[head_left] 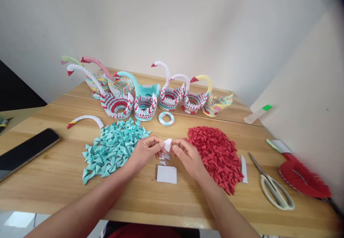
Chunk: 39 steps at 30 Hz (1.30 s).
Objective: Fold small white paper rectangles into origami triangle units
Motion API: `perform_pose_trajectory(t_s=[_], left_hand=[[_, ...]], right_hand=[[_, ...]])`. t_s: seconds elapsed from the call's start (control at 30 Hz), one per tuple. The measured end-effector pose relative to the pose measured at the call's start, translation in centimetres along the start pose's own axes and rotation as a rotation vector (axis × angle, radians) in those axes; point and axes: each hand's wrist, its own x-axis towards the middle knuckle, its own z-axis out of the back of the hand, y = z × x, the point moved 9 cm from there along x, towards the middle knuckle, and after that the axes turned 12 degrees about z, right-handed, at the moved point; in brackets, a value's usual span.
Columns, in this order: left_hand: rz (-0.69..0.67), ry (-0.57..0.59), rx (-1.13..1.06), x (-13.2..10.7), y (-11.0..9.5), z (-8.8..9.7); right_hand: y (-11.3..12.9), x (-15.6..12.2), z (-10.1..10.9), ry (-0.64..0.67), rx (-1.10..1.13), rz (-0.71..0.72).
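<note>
Between my two hands is a small folded piece of white paper (167,144), raised a little over the table. My left hand (147,151) pinches its left side with thumb and forefinger. On the other side, the fingertips of my right hand (187,155) grip its right edge. Just below lie a few small white folded pieces (163,163), partly hidden by my fingers. Nearer to me sits a stack of white paper slips (166,174). Turquoise folded paper triangles (115,148) are heaped by my left hand, and red ones (215,152) by my right.
Several paper swans (118,105) stand along the back. A turquoise and white ring (166,118) and a loose white swan neck (86,118) lie before them. A phone (27,152) rests at left; scissors (274,187) and a red folded-paper piece (303,177) lie at right.
</note>
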Motion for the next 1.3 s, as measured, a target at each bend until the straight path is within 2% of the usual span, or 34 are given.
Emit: perform_pose_trajectory(t_s=[0.07, 0.13, 0.27, 0.6, 0.97, 1.07, 1.3], left_hand=[[0.021, 0.020, -0.049, 0.0, 0.2, -0.2], [0.035, 0.035, -0.050, 0.1, 0.5, -0.5], [0.015, 0.005, 0.045, 0.4, 1.1, -0.4], [0.039, -0.036, 0.009, 0.1, 0.8, 0.0], [0.036, -0.021, 0.012, 0.3, 1.3, -0.2], [0.017, -0.026, 0.064, 0.1, 1.3, -0.7], [0.007, 0.054, 0.152, -0.2, 1.8, -2.1]], right_hand=[[-0.3, 0.0, -0.5, 0.030, -0.002, -0.011], [-0.6, -0.1, -0.4, 0.006, -0.052, -0.020], [-1.0, -0.2, 0.4, -0.038, -0.119, -0.026], [-0.9, -0.1, 0.7, -0.053, -0.066, -0.014], [-1.3, 0.0, 0.3, -0.029, 0.006, -0.035], [-1.2, 0.0, -0.1, -0.035, 0.001, -0.044], [-0.3, -0.1, 0.2, -0.038, -0.081, -0.017]])
